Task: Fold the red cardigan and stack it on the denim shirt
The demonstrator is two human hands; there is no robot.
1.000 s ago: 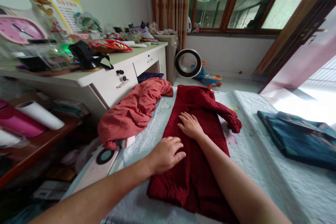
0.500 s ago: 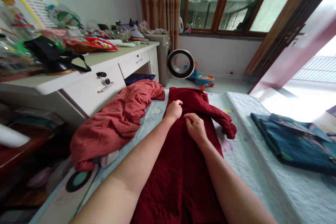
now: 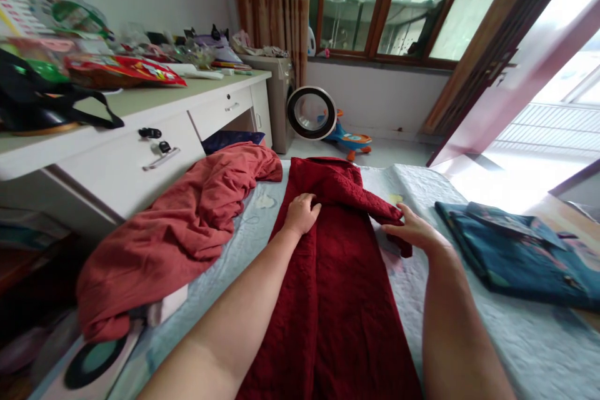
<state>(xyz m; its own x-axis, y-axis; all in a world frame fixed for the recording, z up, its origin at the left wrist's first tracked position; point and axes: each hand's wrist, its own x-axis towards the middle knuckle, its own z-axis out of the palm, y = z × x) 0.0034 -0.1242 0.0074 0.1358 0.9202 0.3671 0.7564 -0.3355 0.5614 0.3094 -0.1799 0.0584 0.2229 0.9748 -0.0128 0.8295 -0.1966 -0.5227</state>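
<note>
A dark red knitted sweater (image 3: 347, 287) lies lengthwise on the bed, one sleeve (image 3: 360, 195) folded across it and hanging out past its right edge. My left hand (image 3: 302, 212) rests on the sweater's left part near the fold, fingers slightly bent and a small gap beside the thumb. At the sleeve's outer end is my right hand (image 3: 415, 231), thumb and fingers apart on either side of the cuff. How firmly it touches the cloth is unclear.
A crumpled coral-red garment (image 3: 187, 225) lies along the bed's left side. Folded dark blue denim clothing (image 3: 520, 253) sits on the right of the pale blue bedspread (image 3: 473, 331). A cluttered white desk (image 3: 117, 181) borders the left. Beyond the bed stands a blue-orange ride-on toy (image 3: 349, 139).
My right hand has moved right, from the sweater's middle to the sleeve's end. My left hand has shifted slightly down, its fingers looser. The view has turned a little to the right.
</note>
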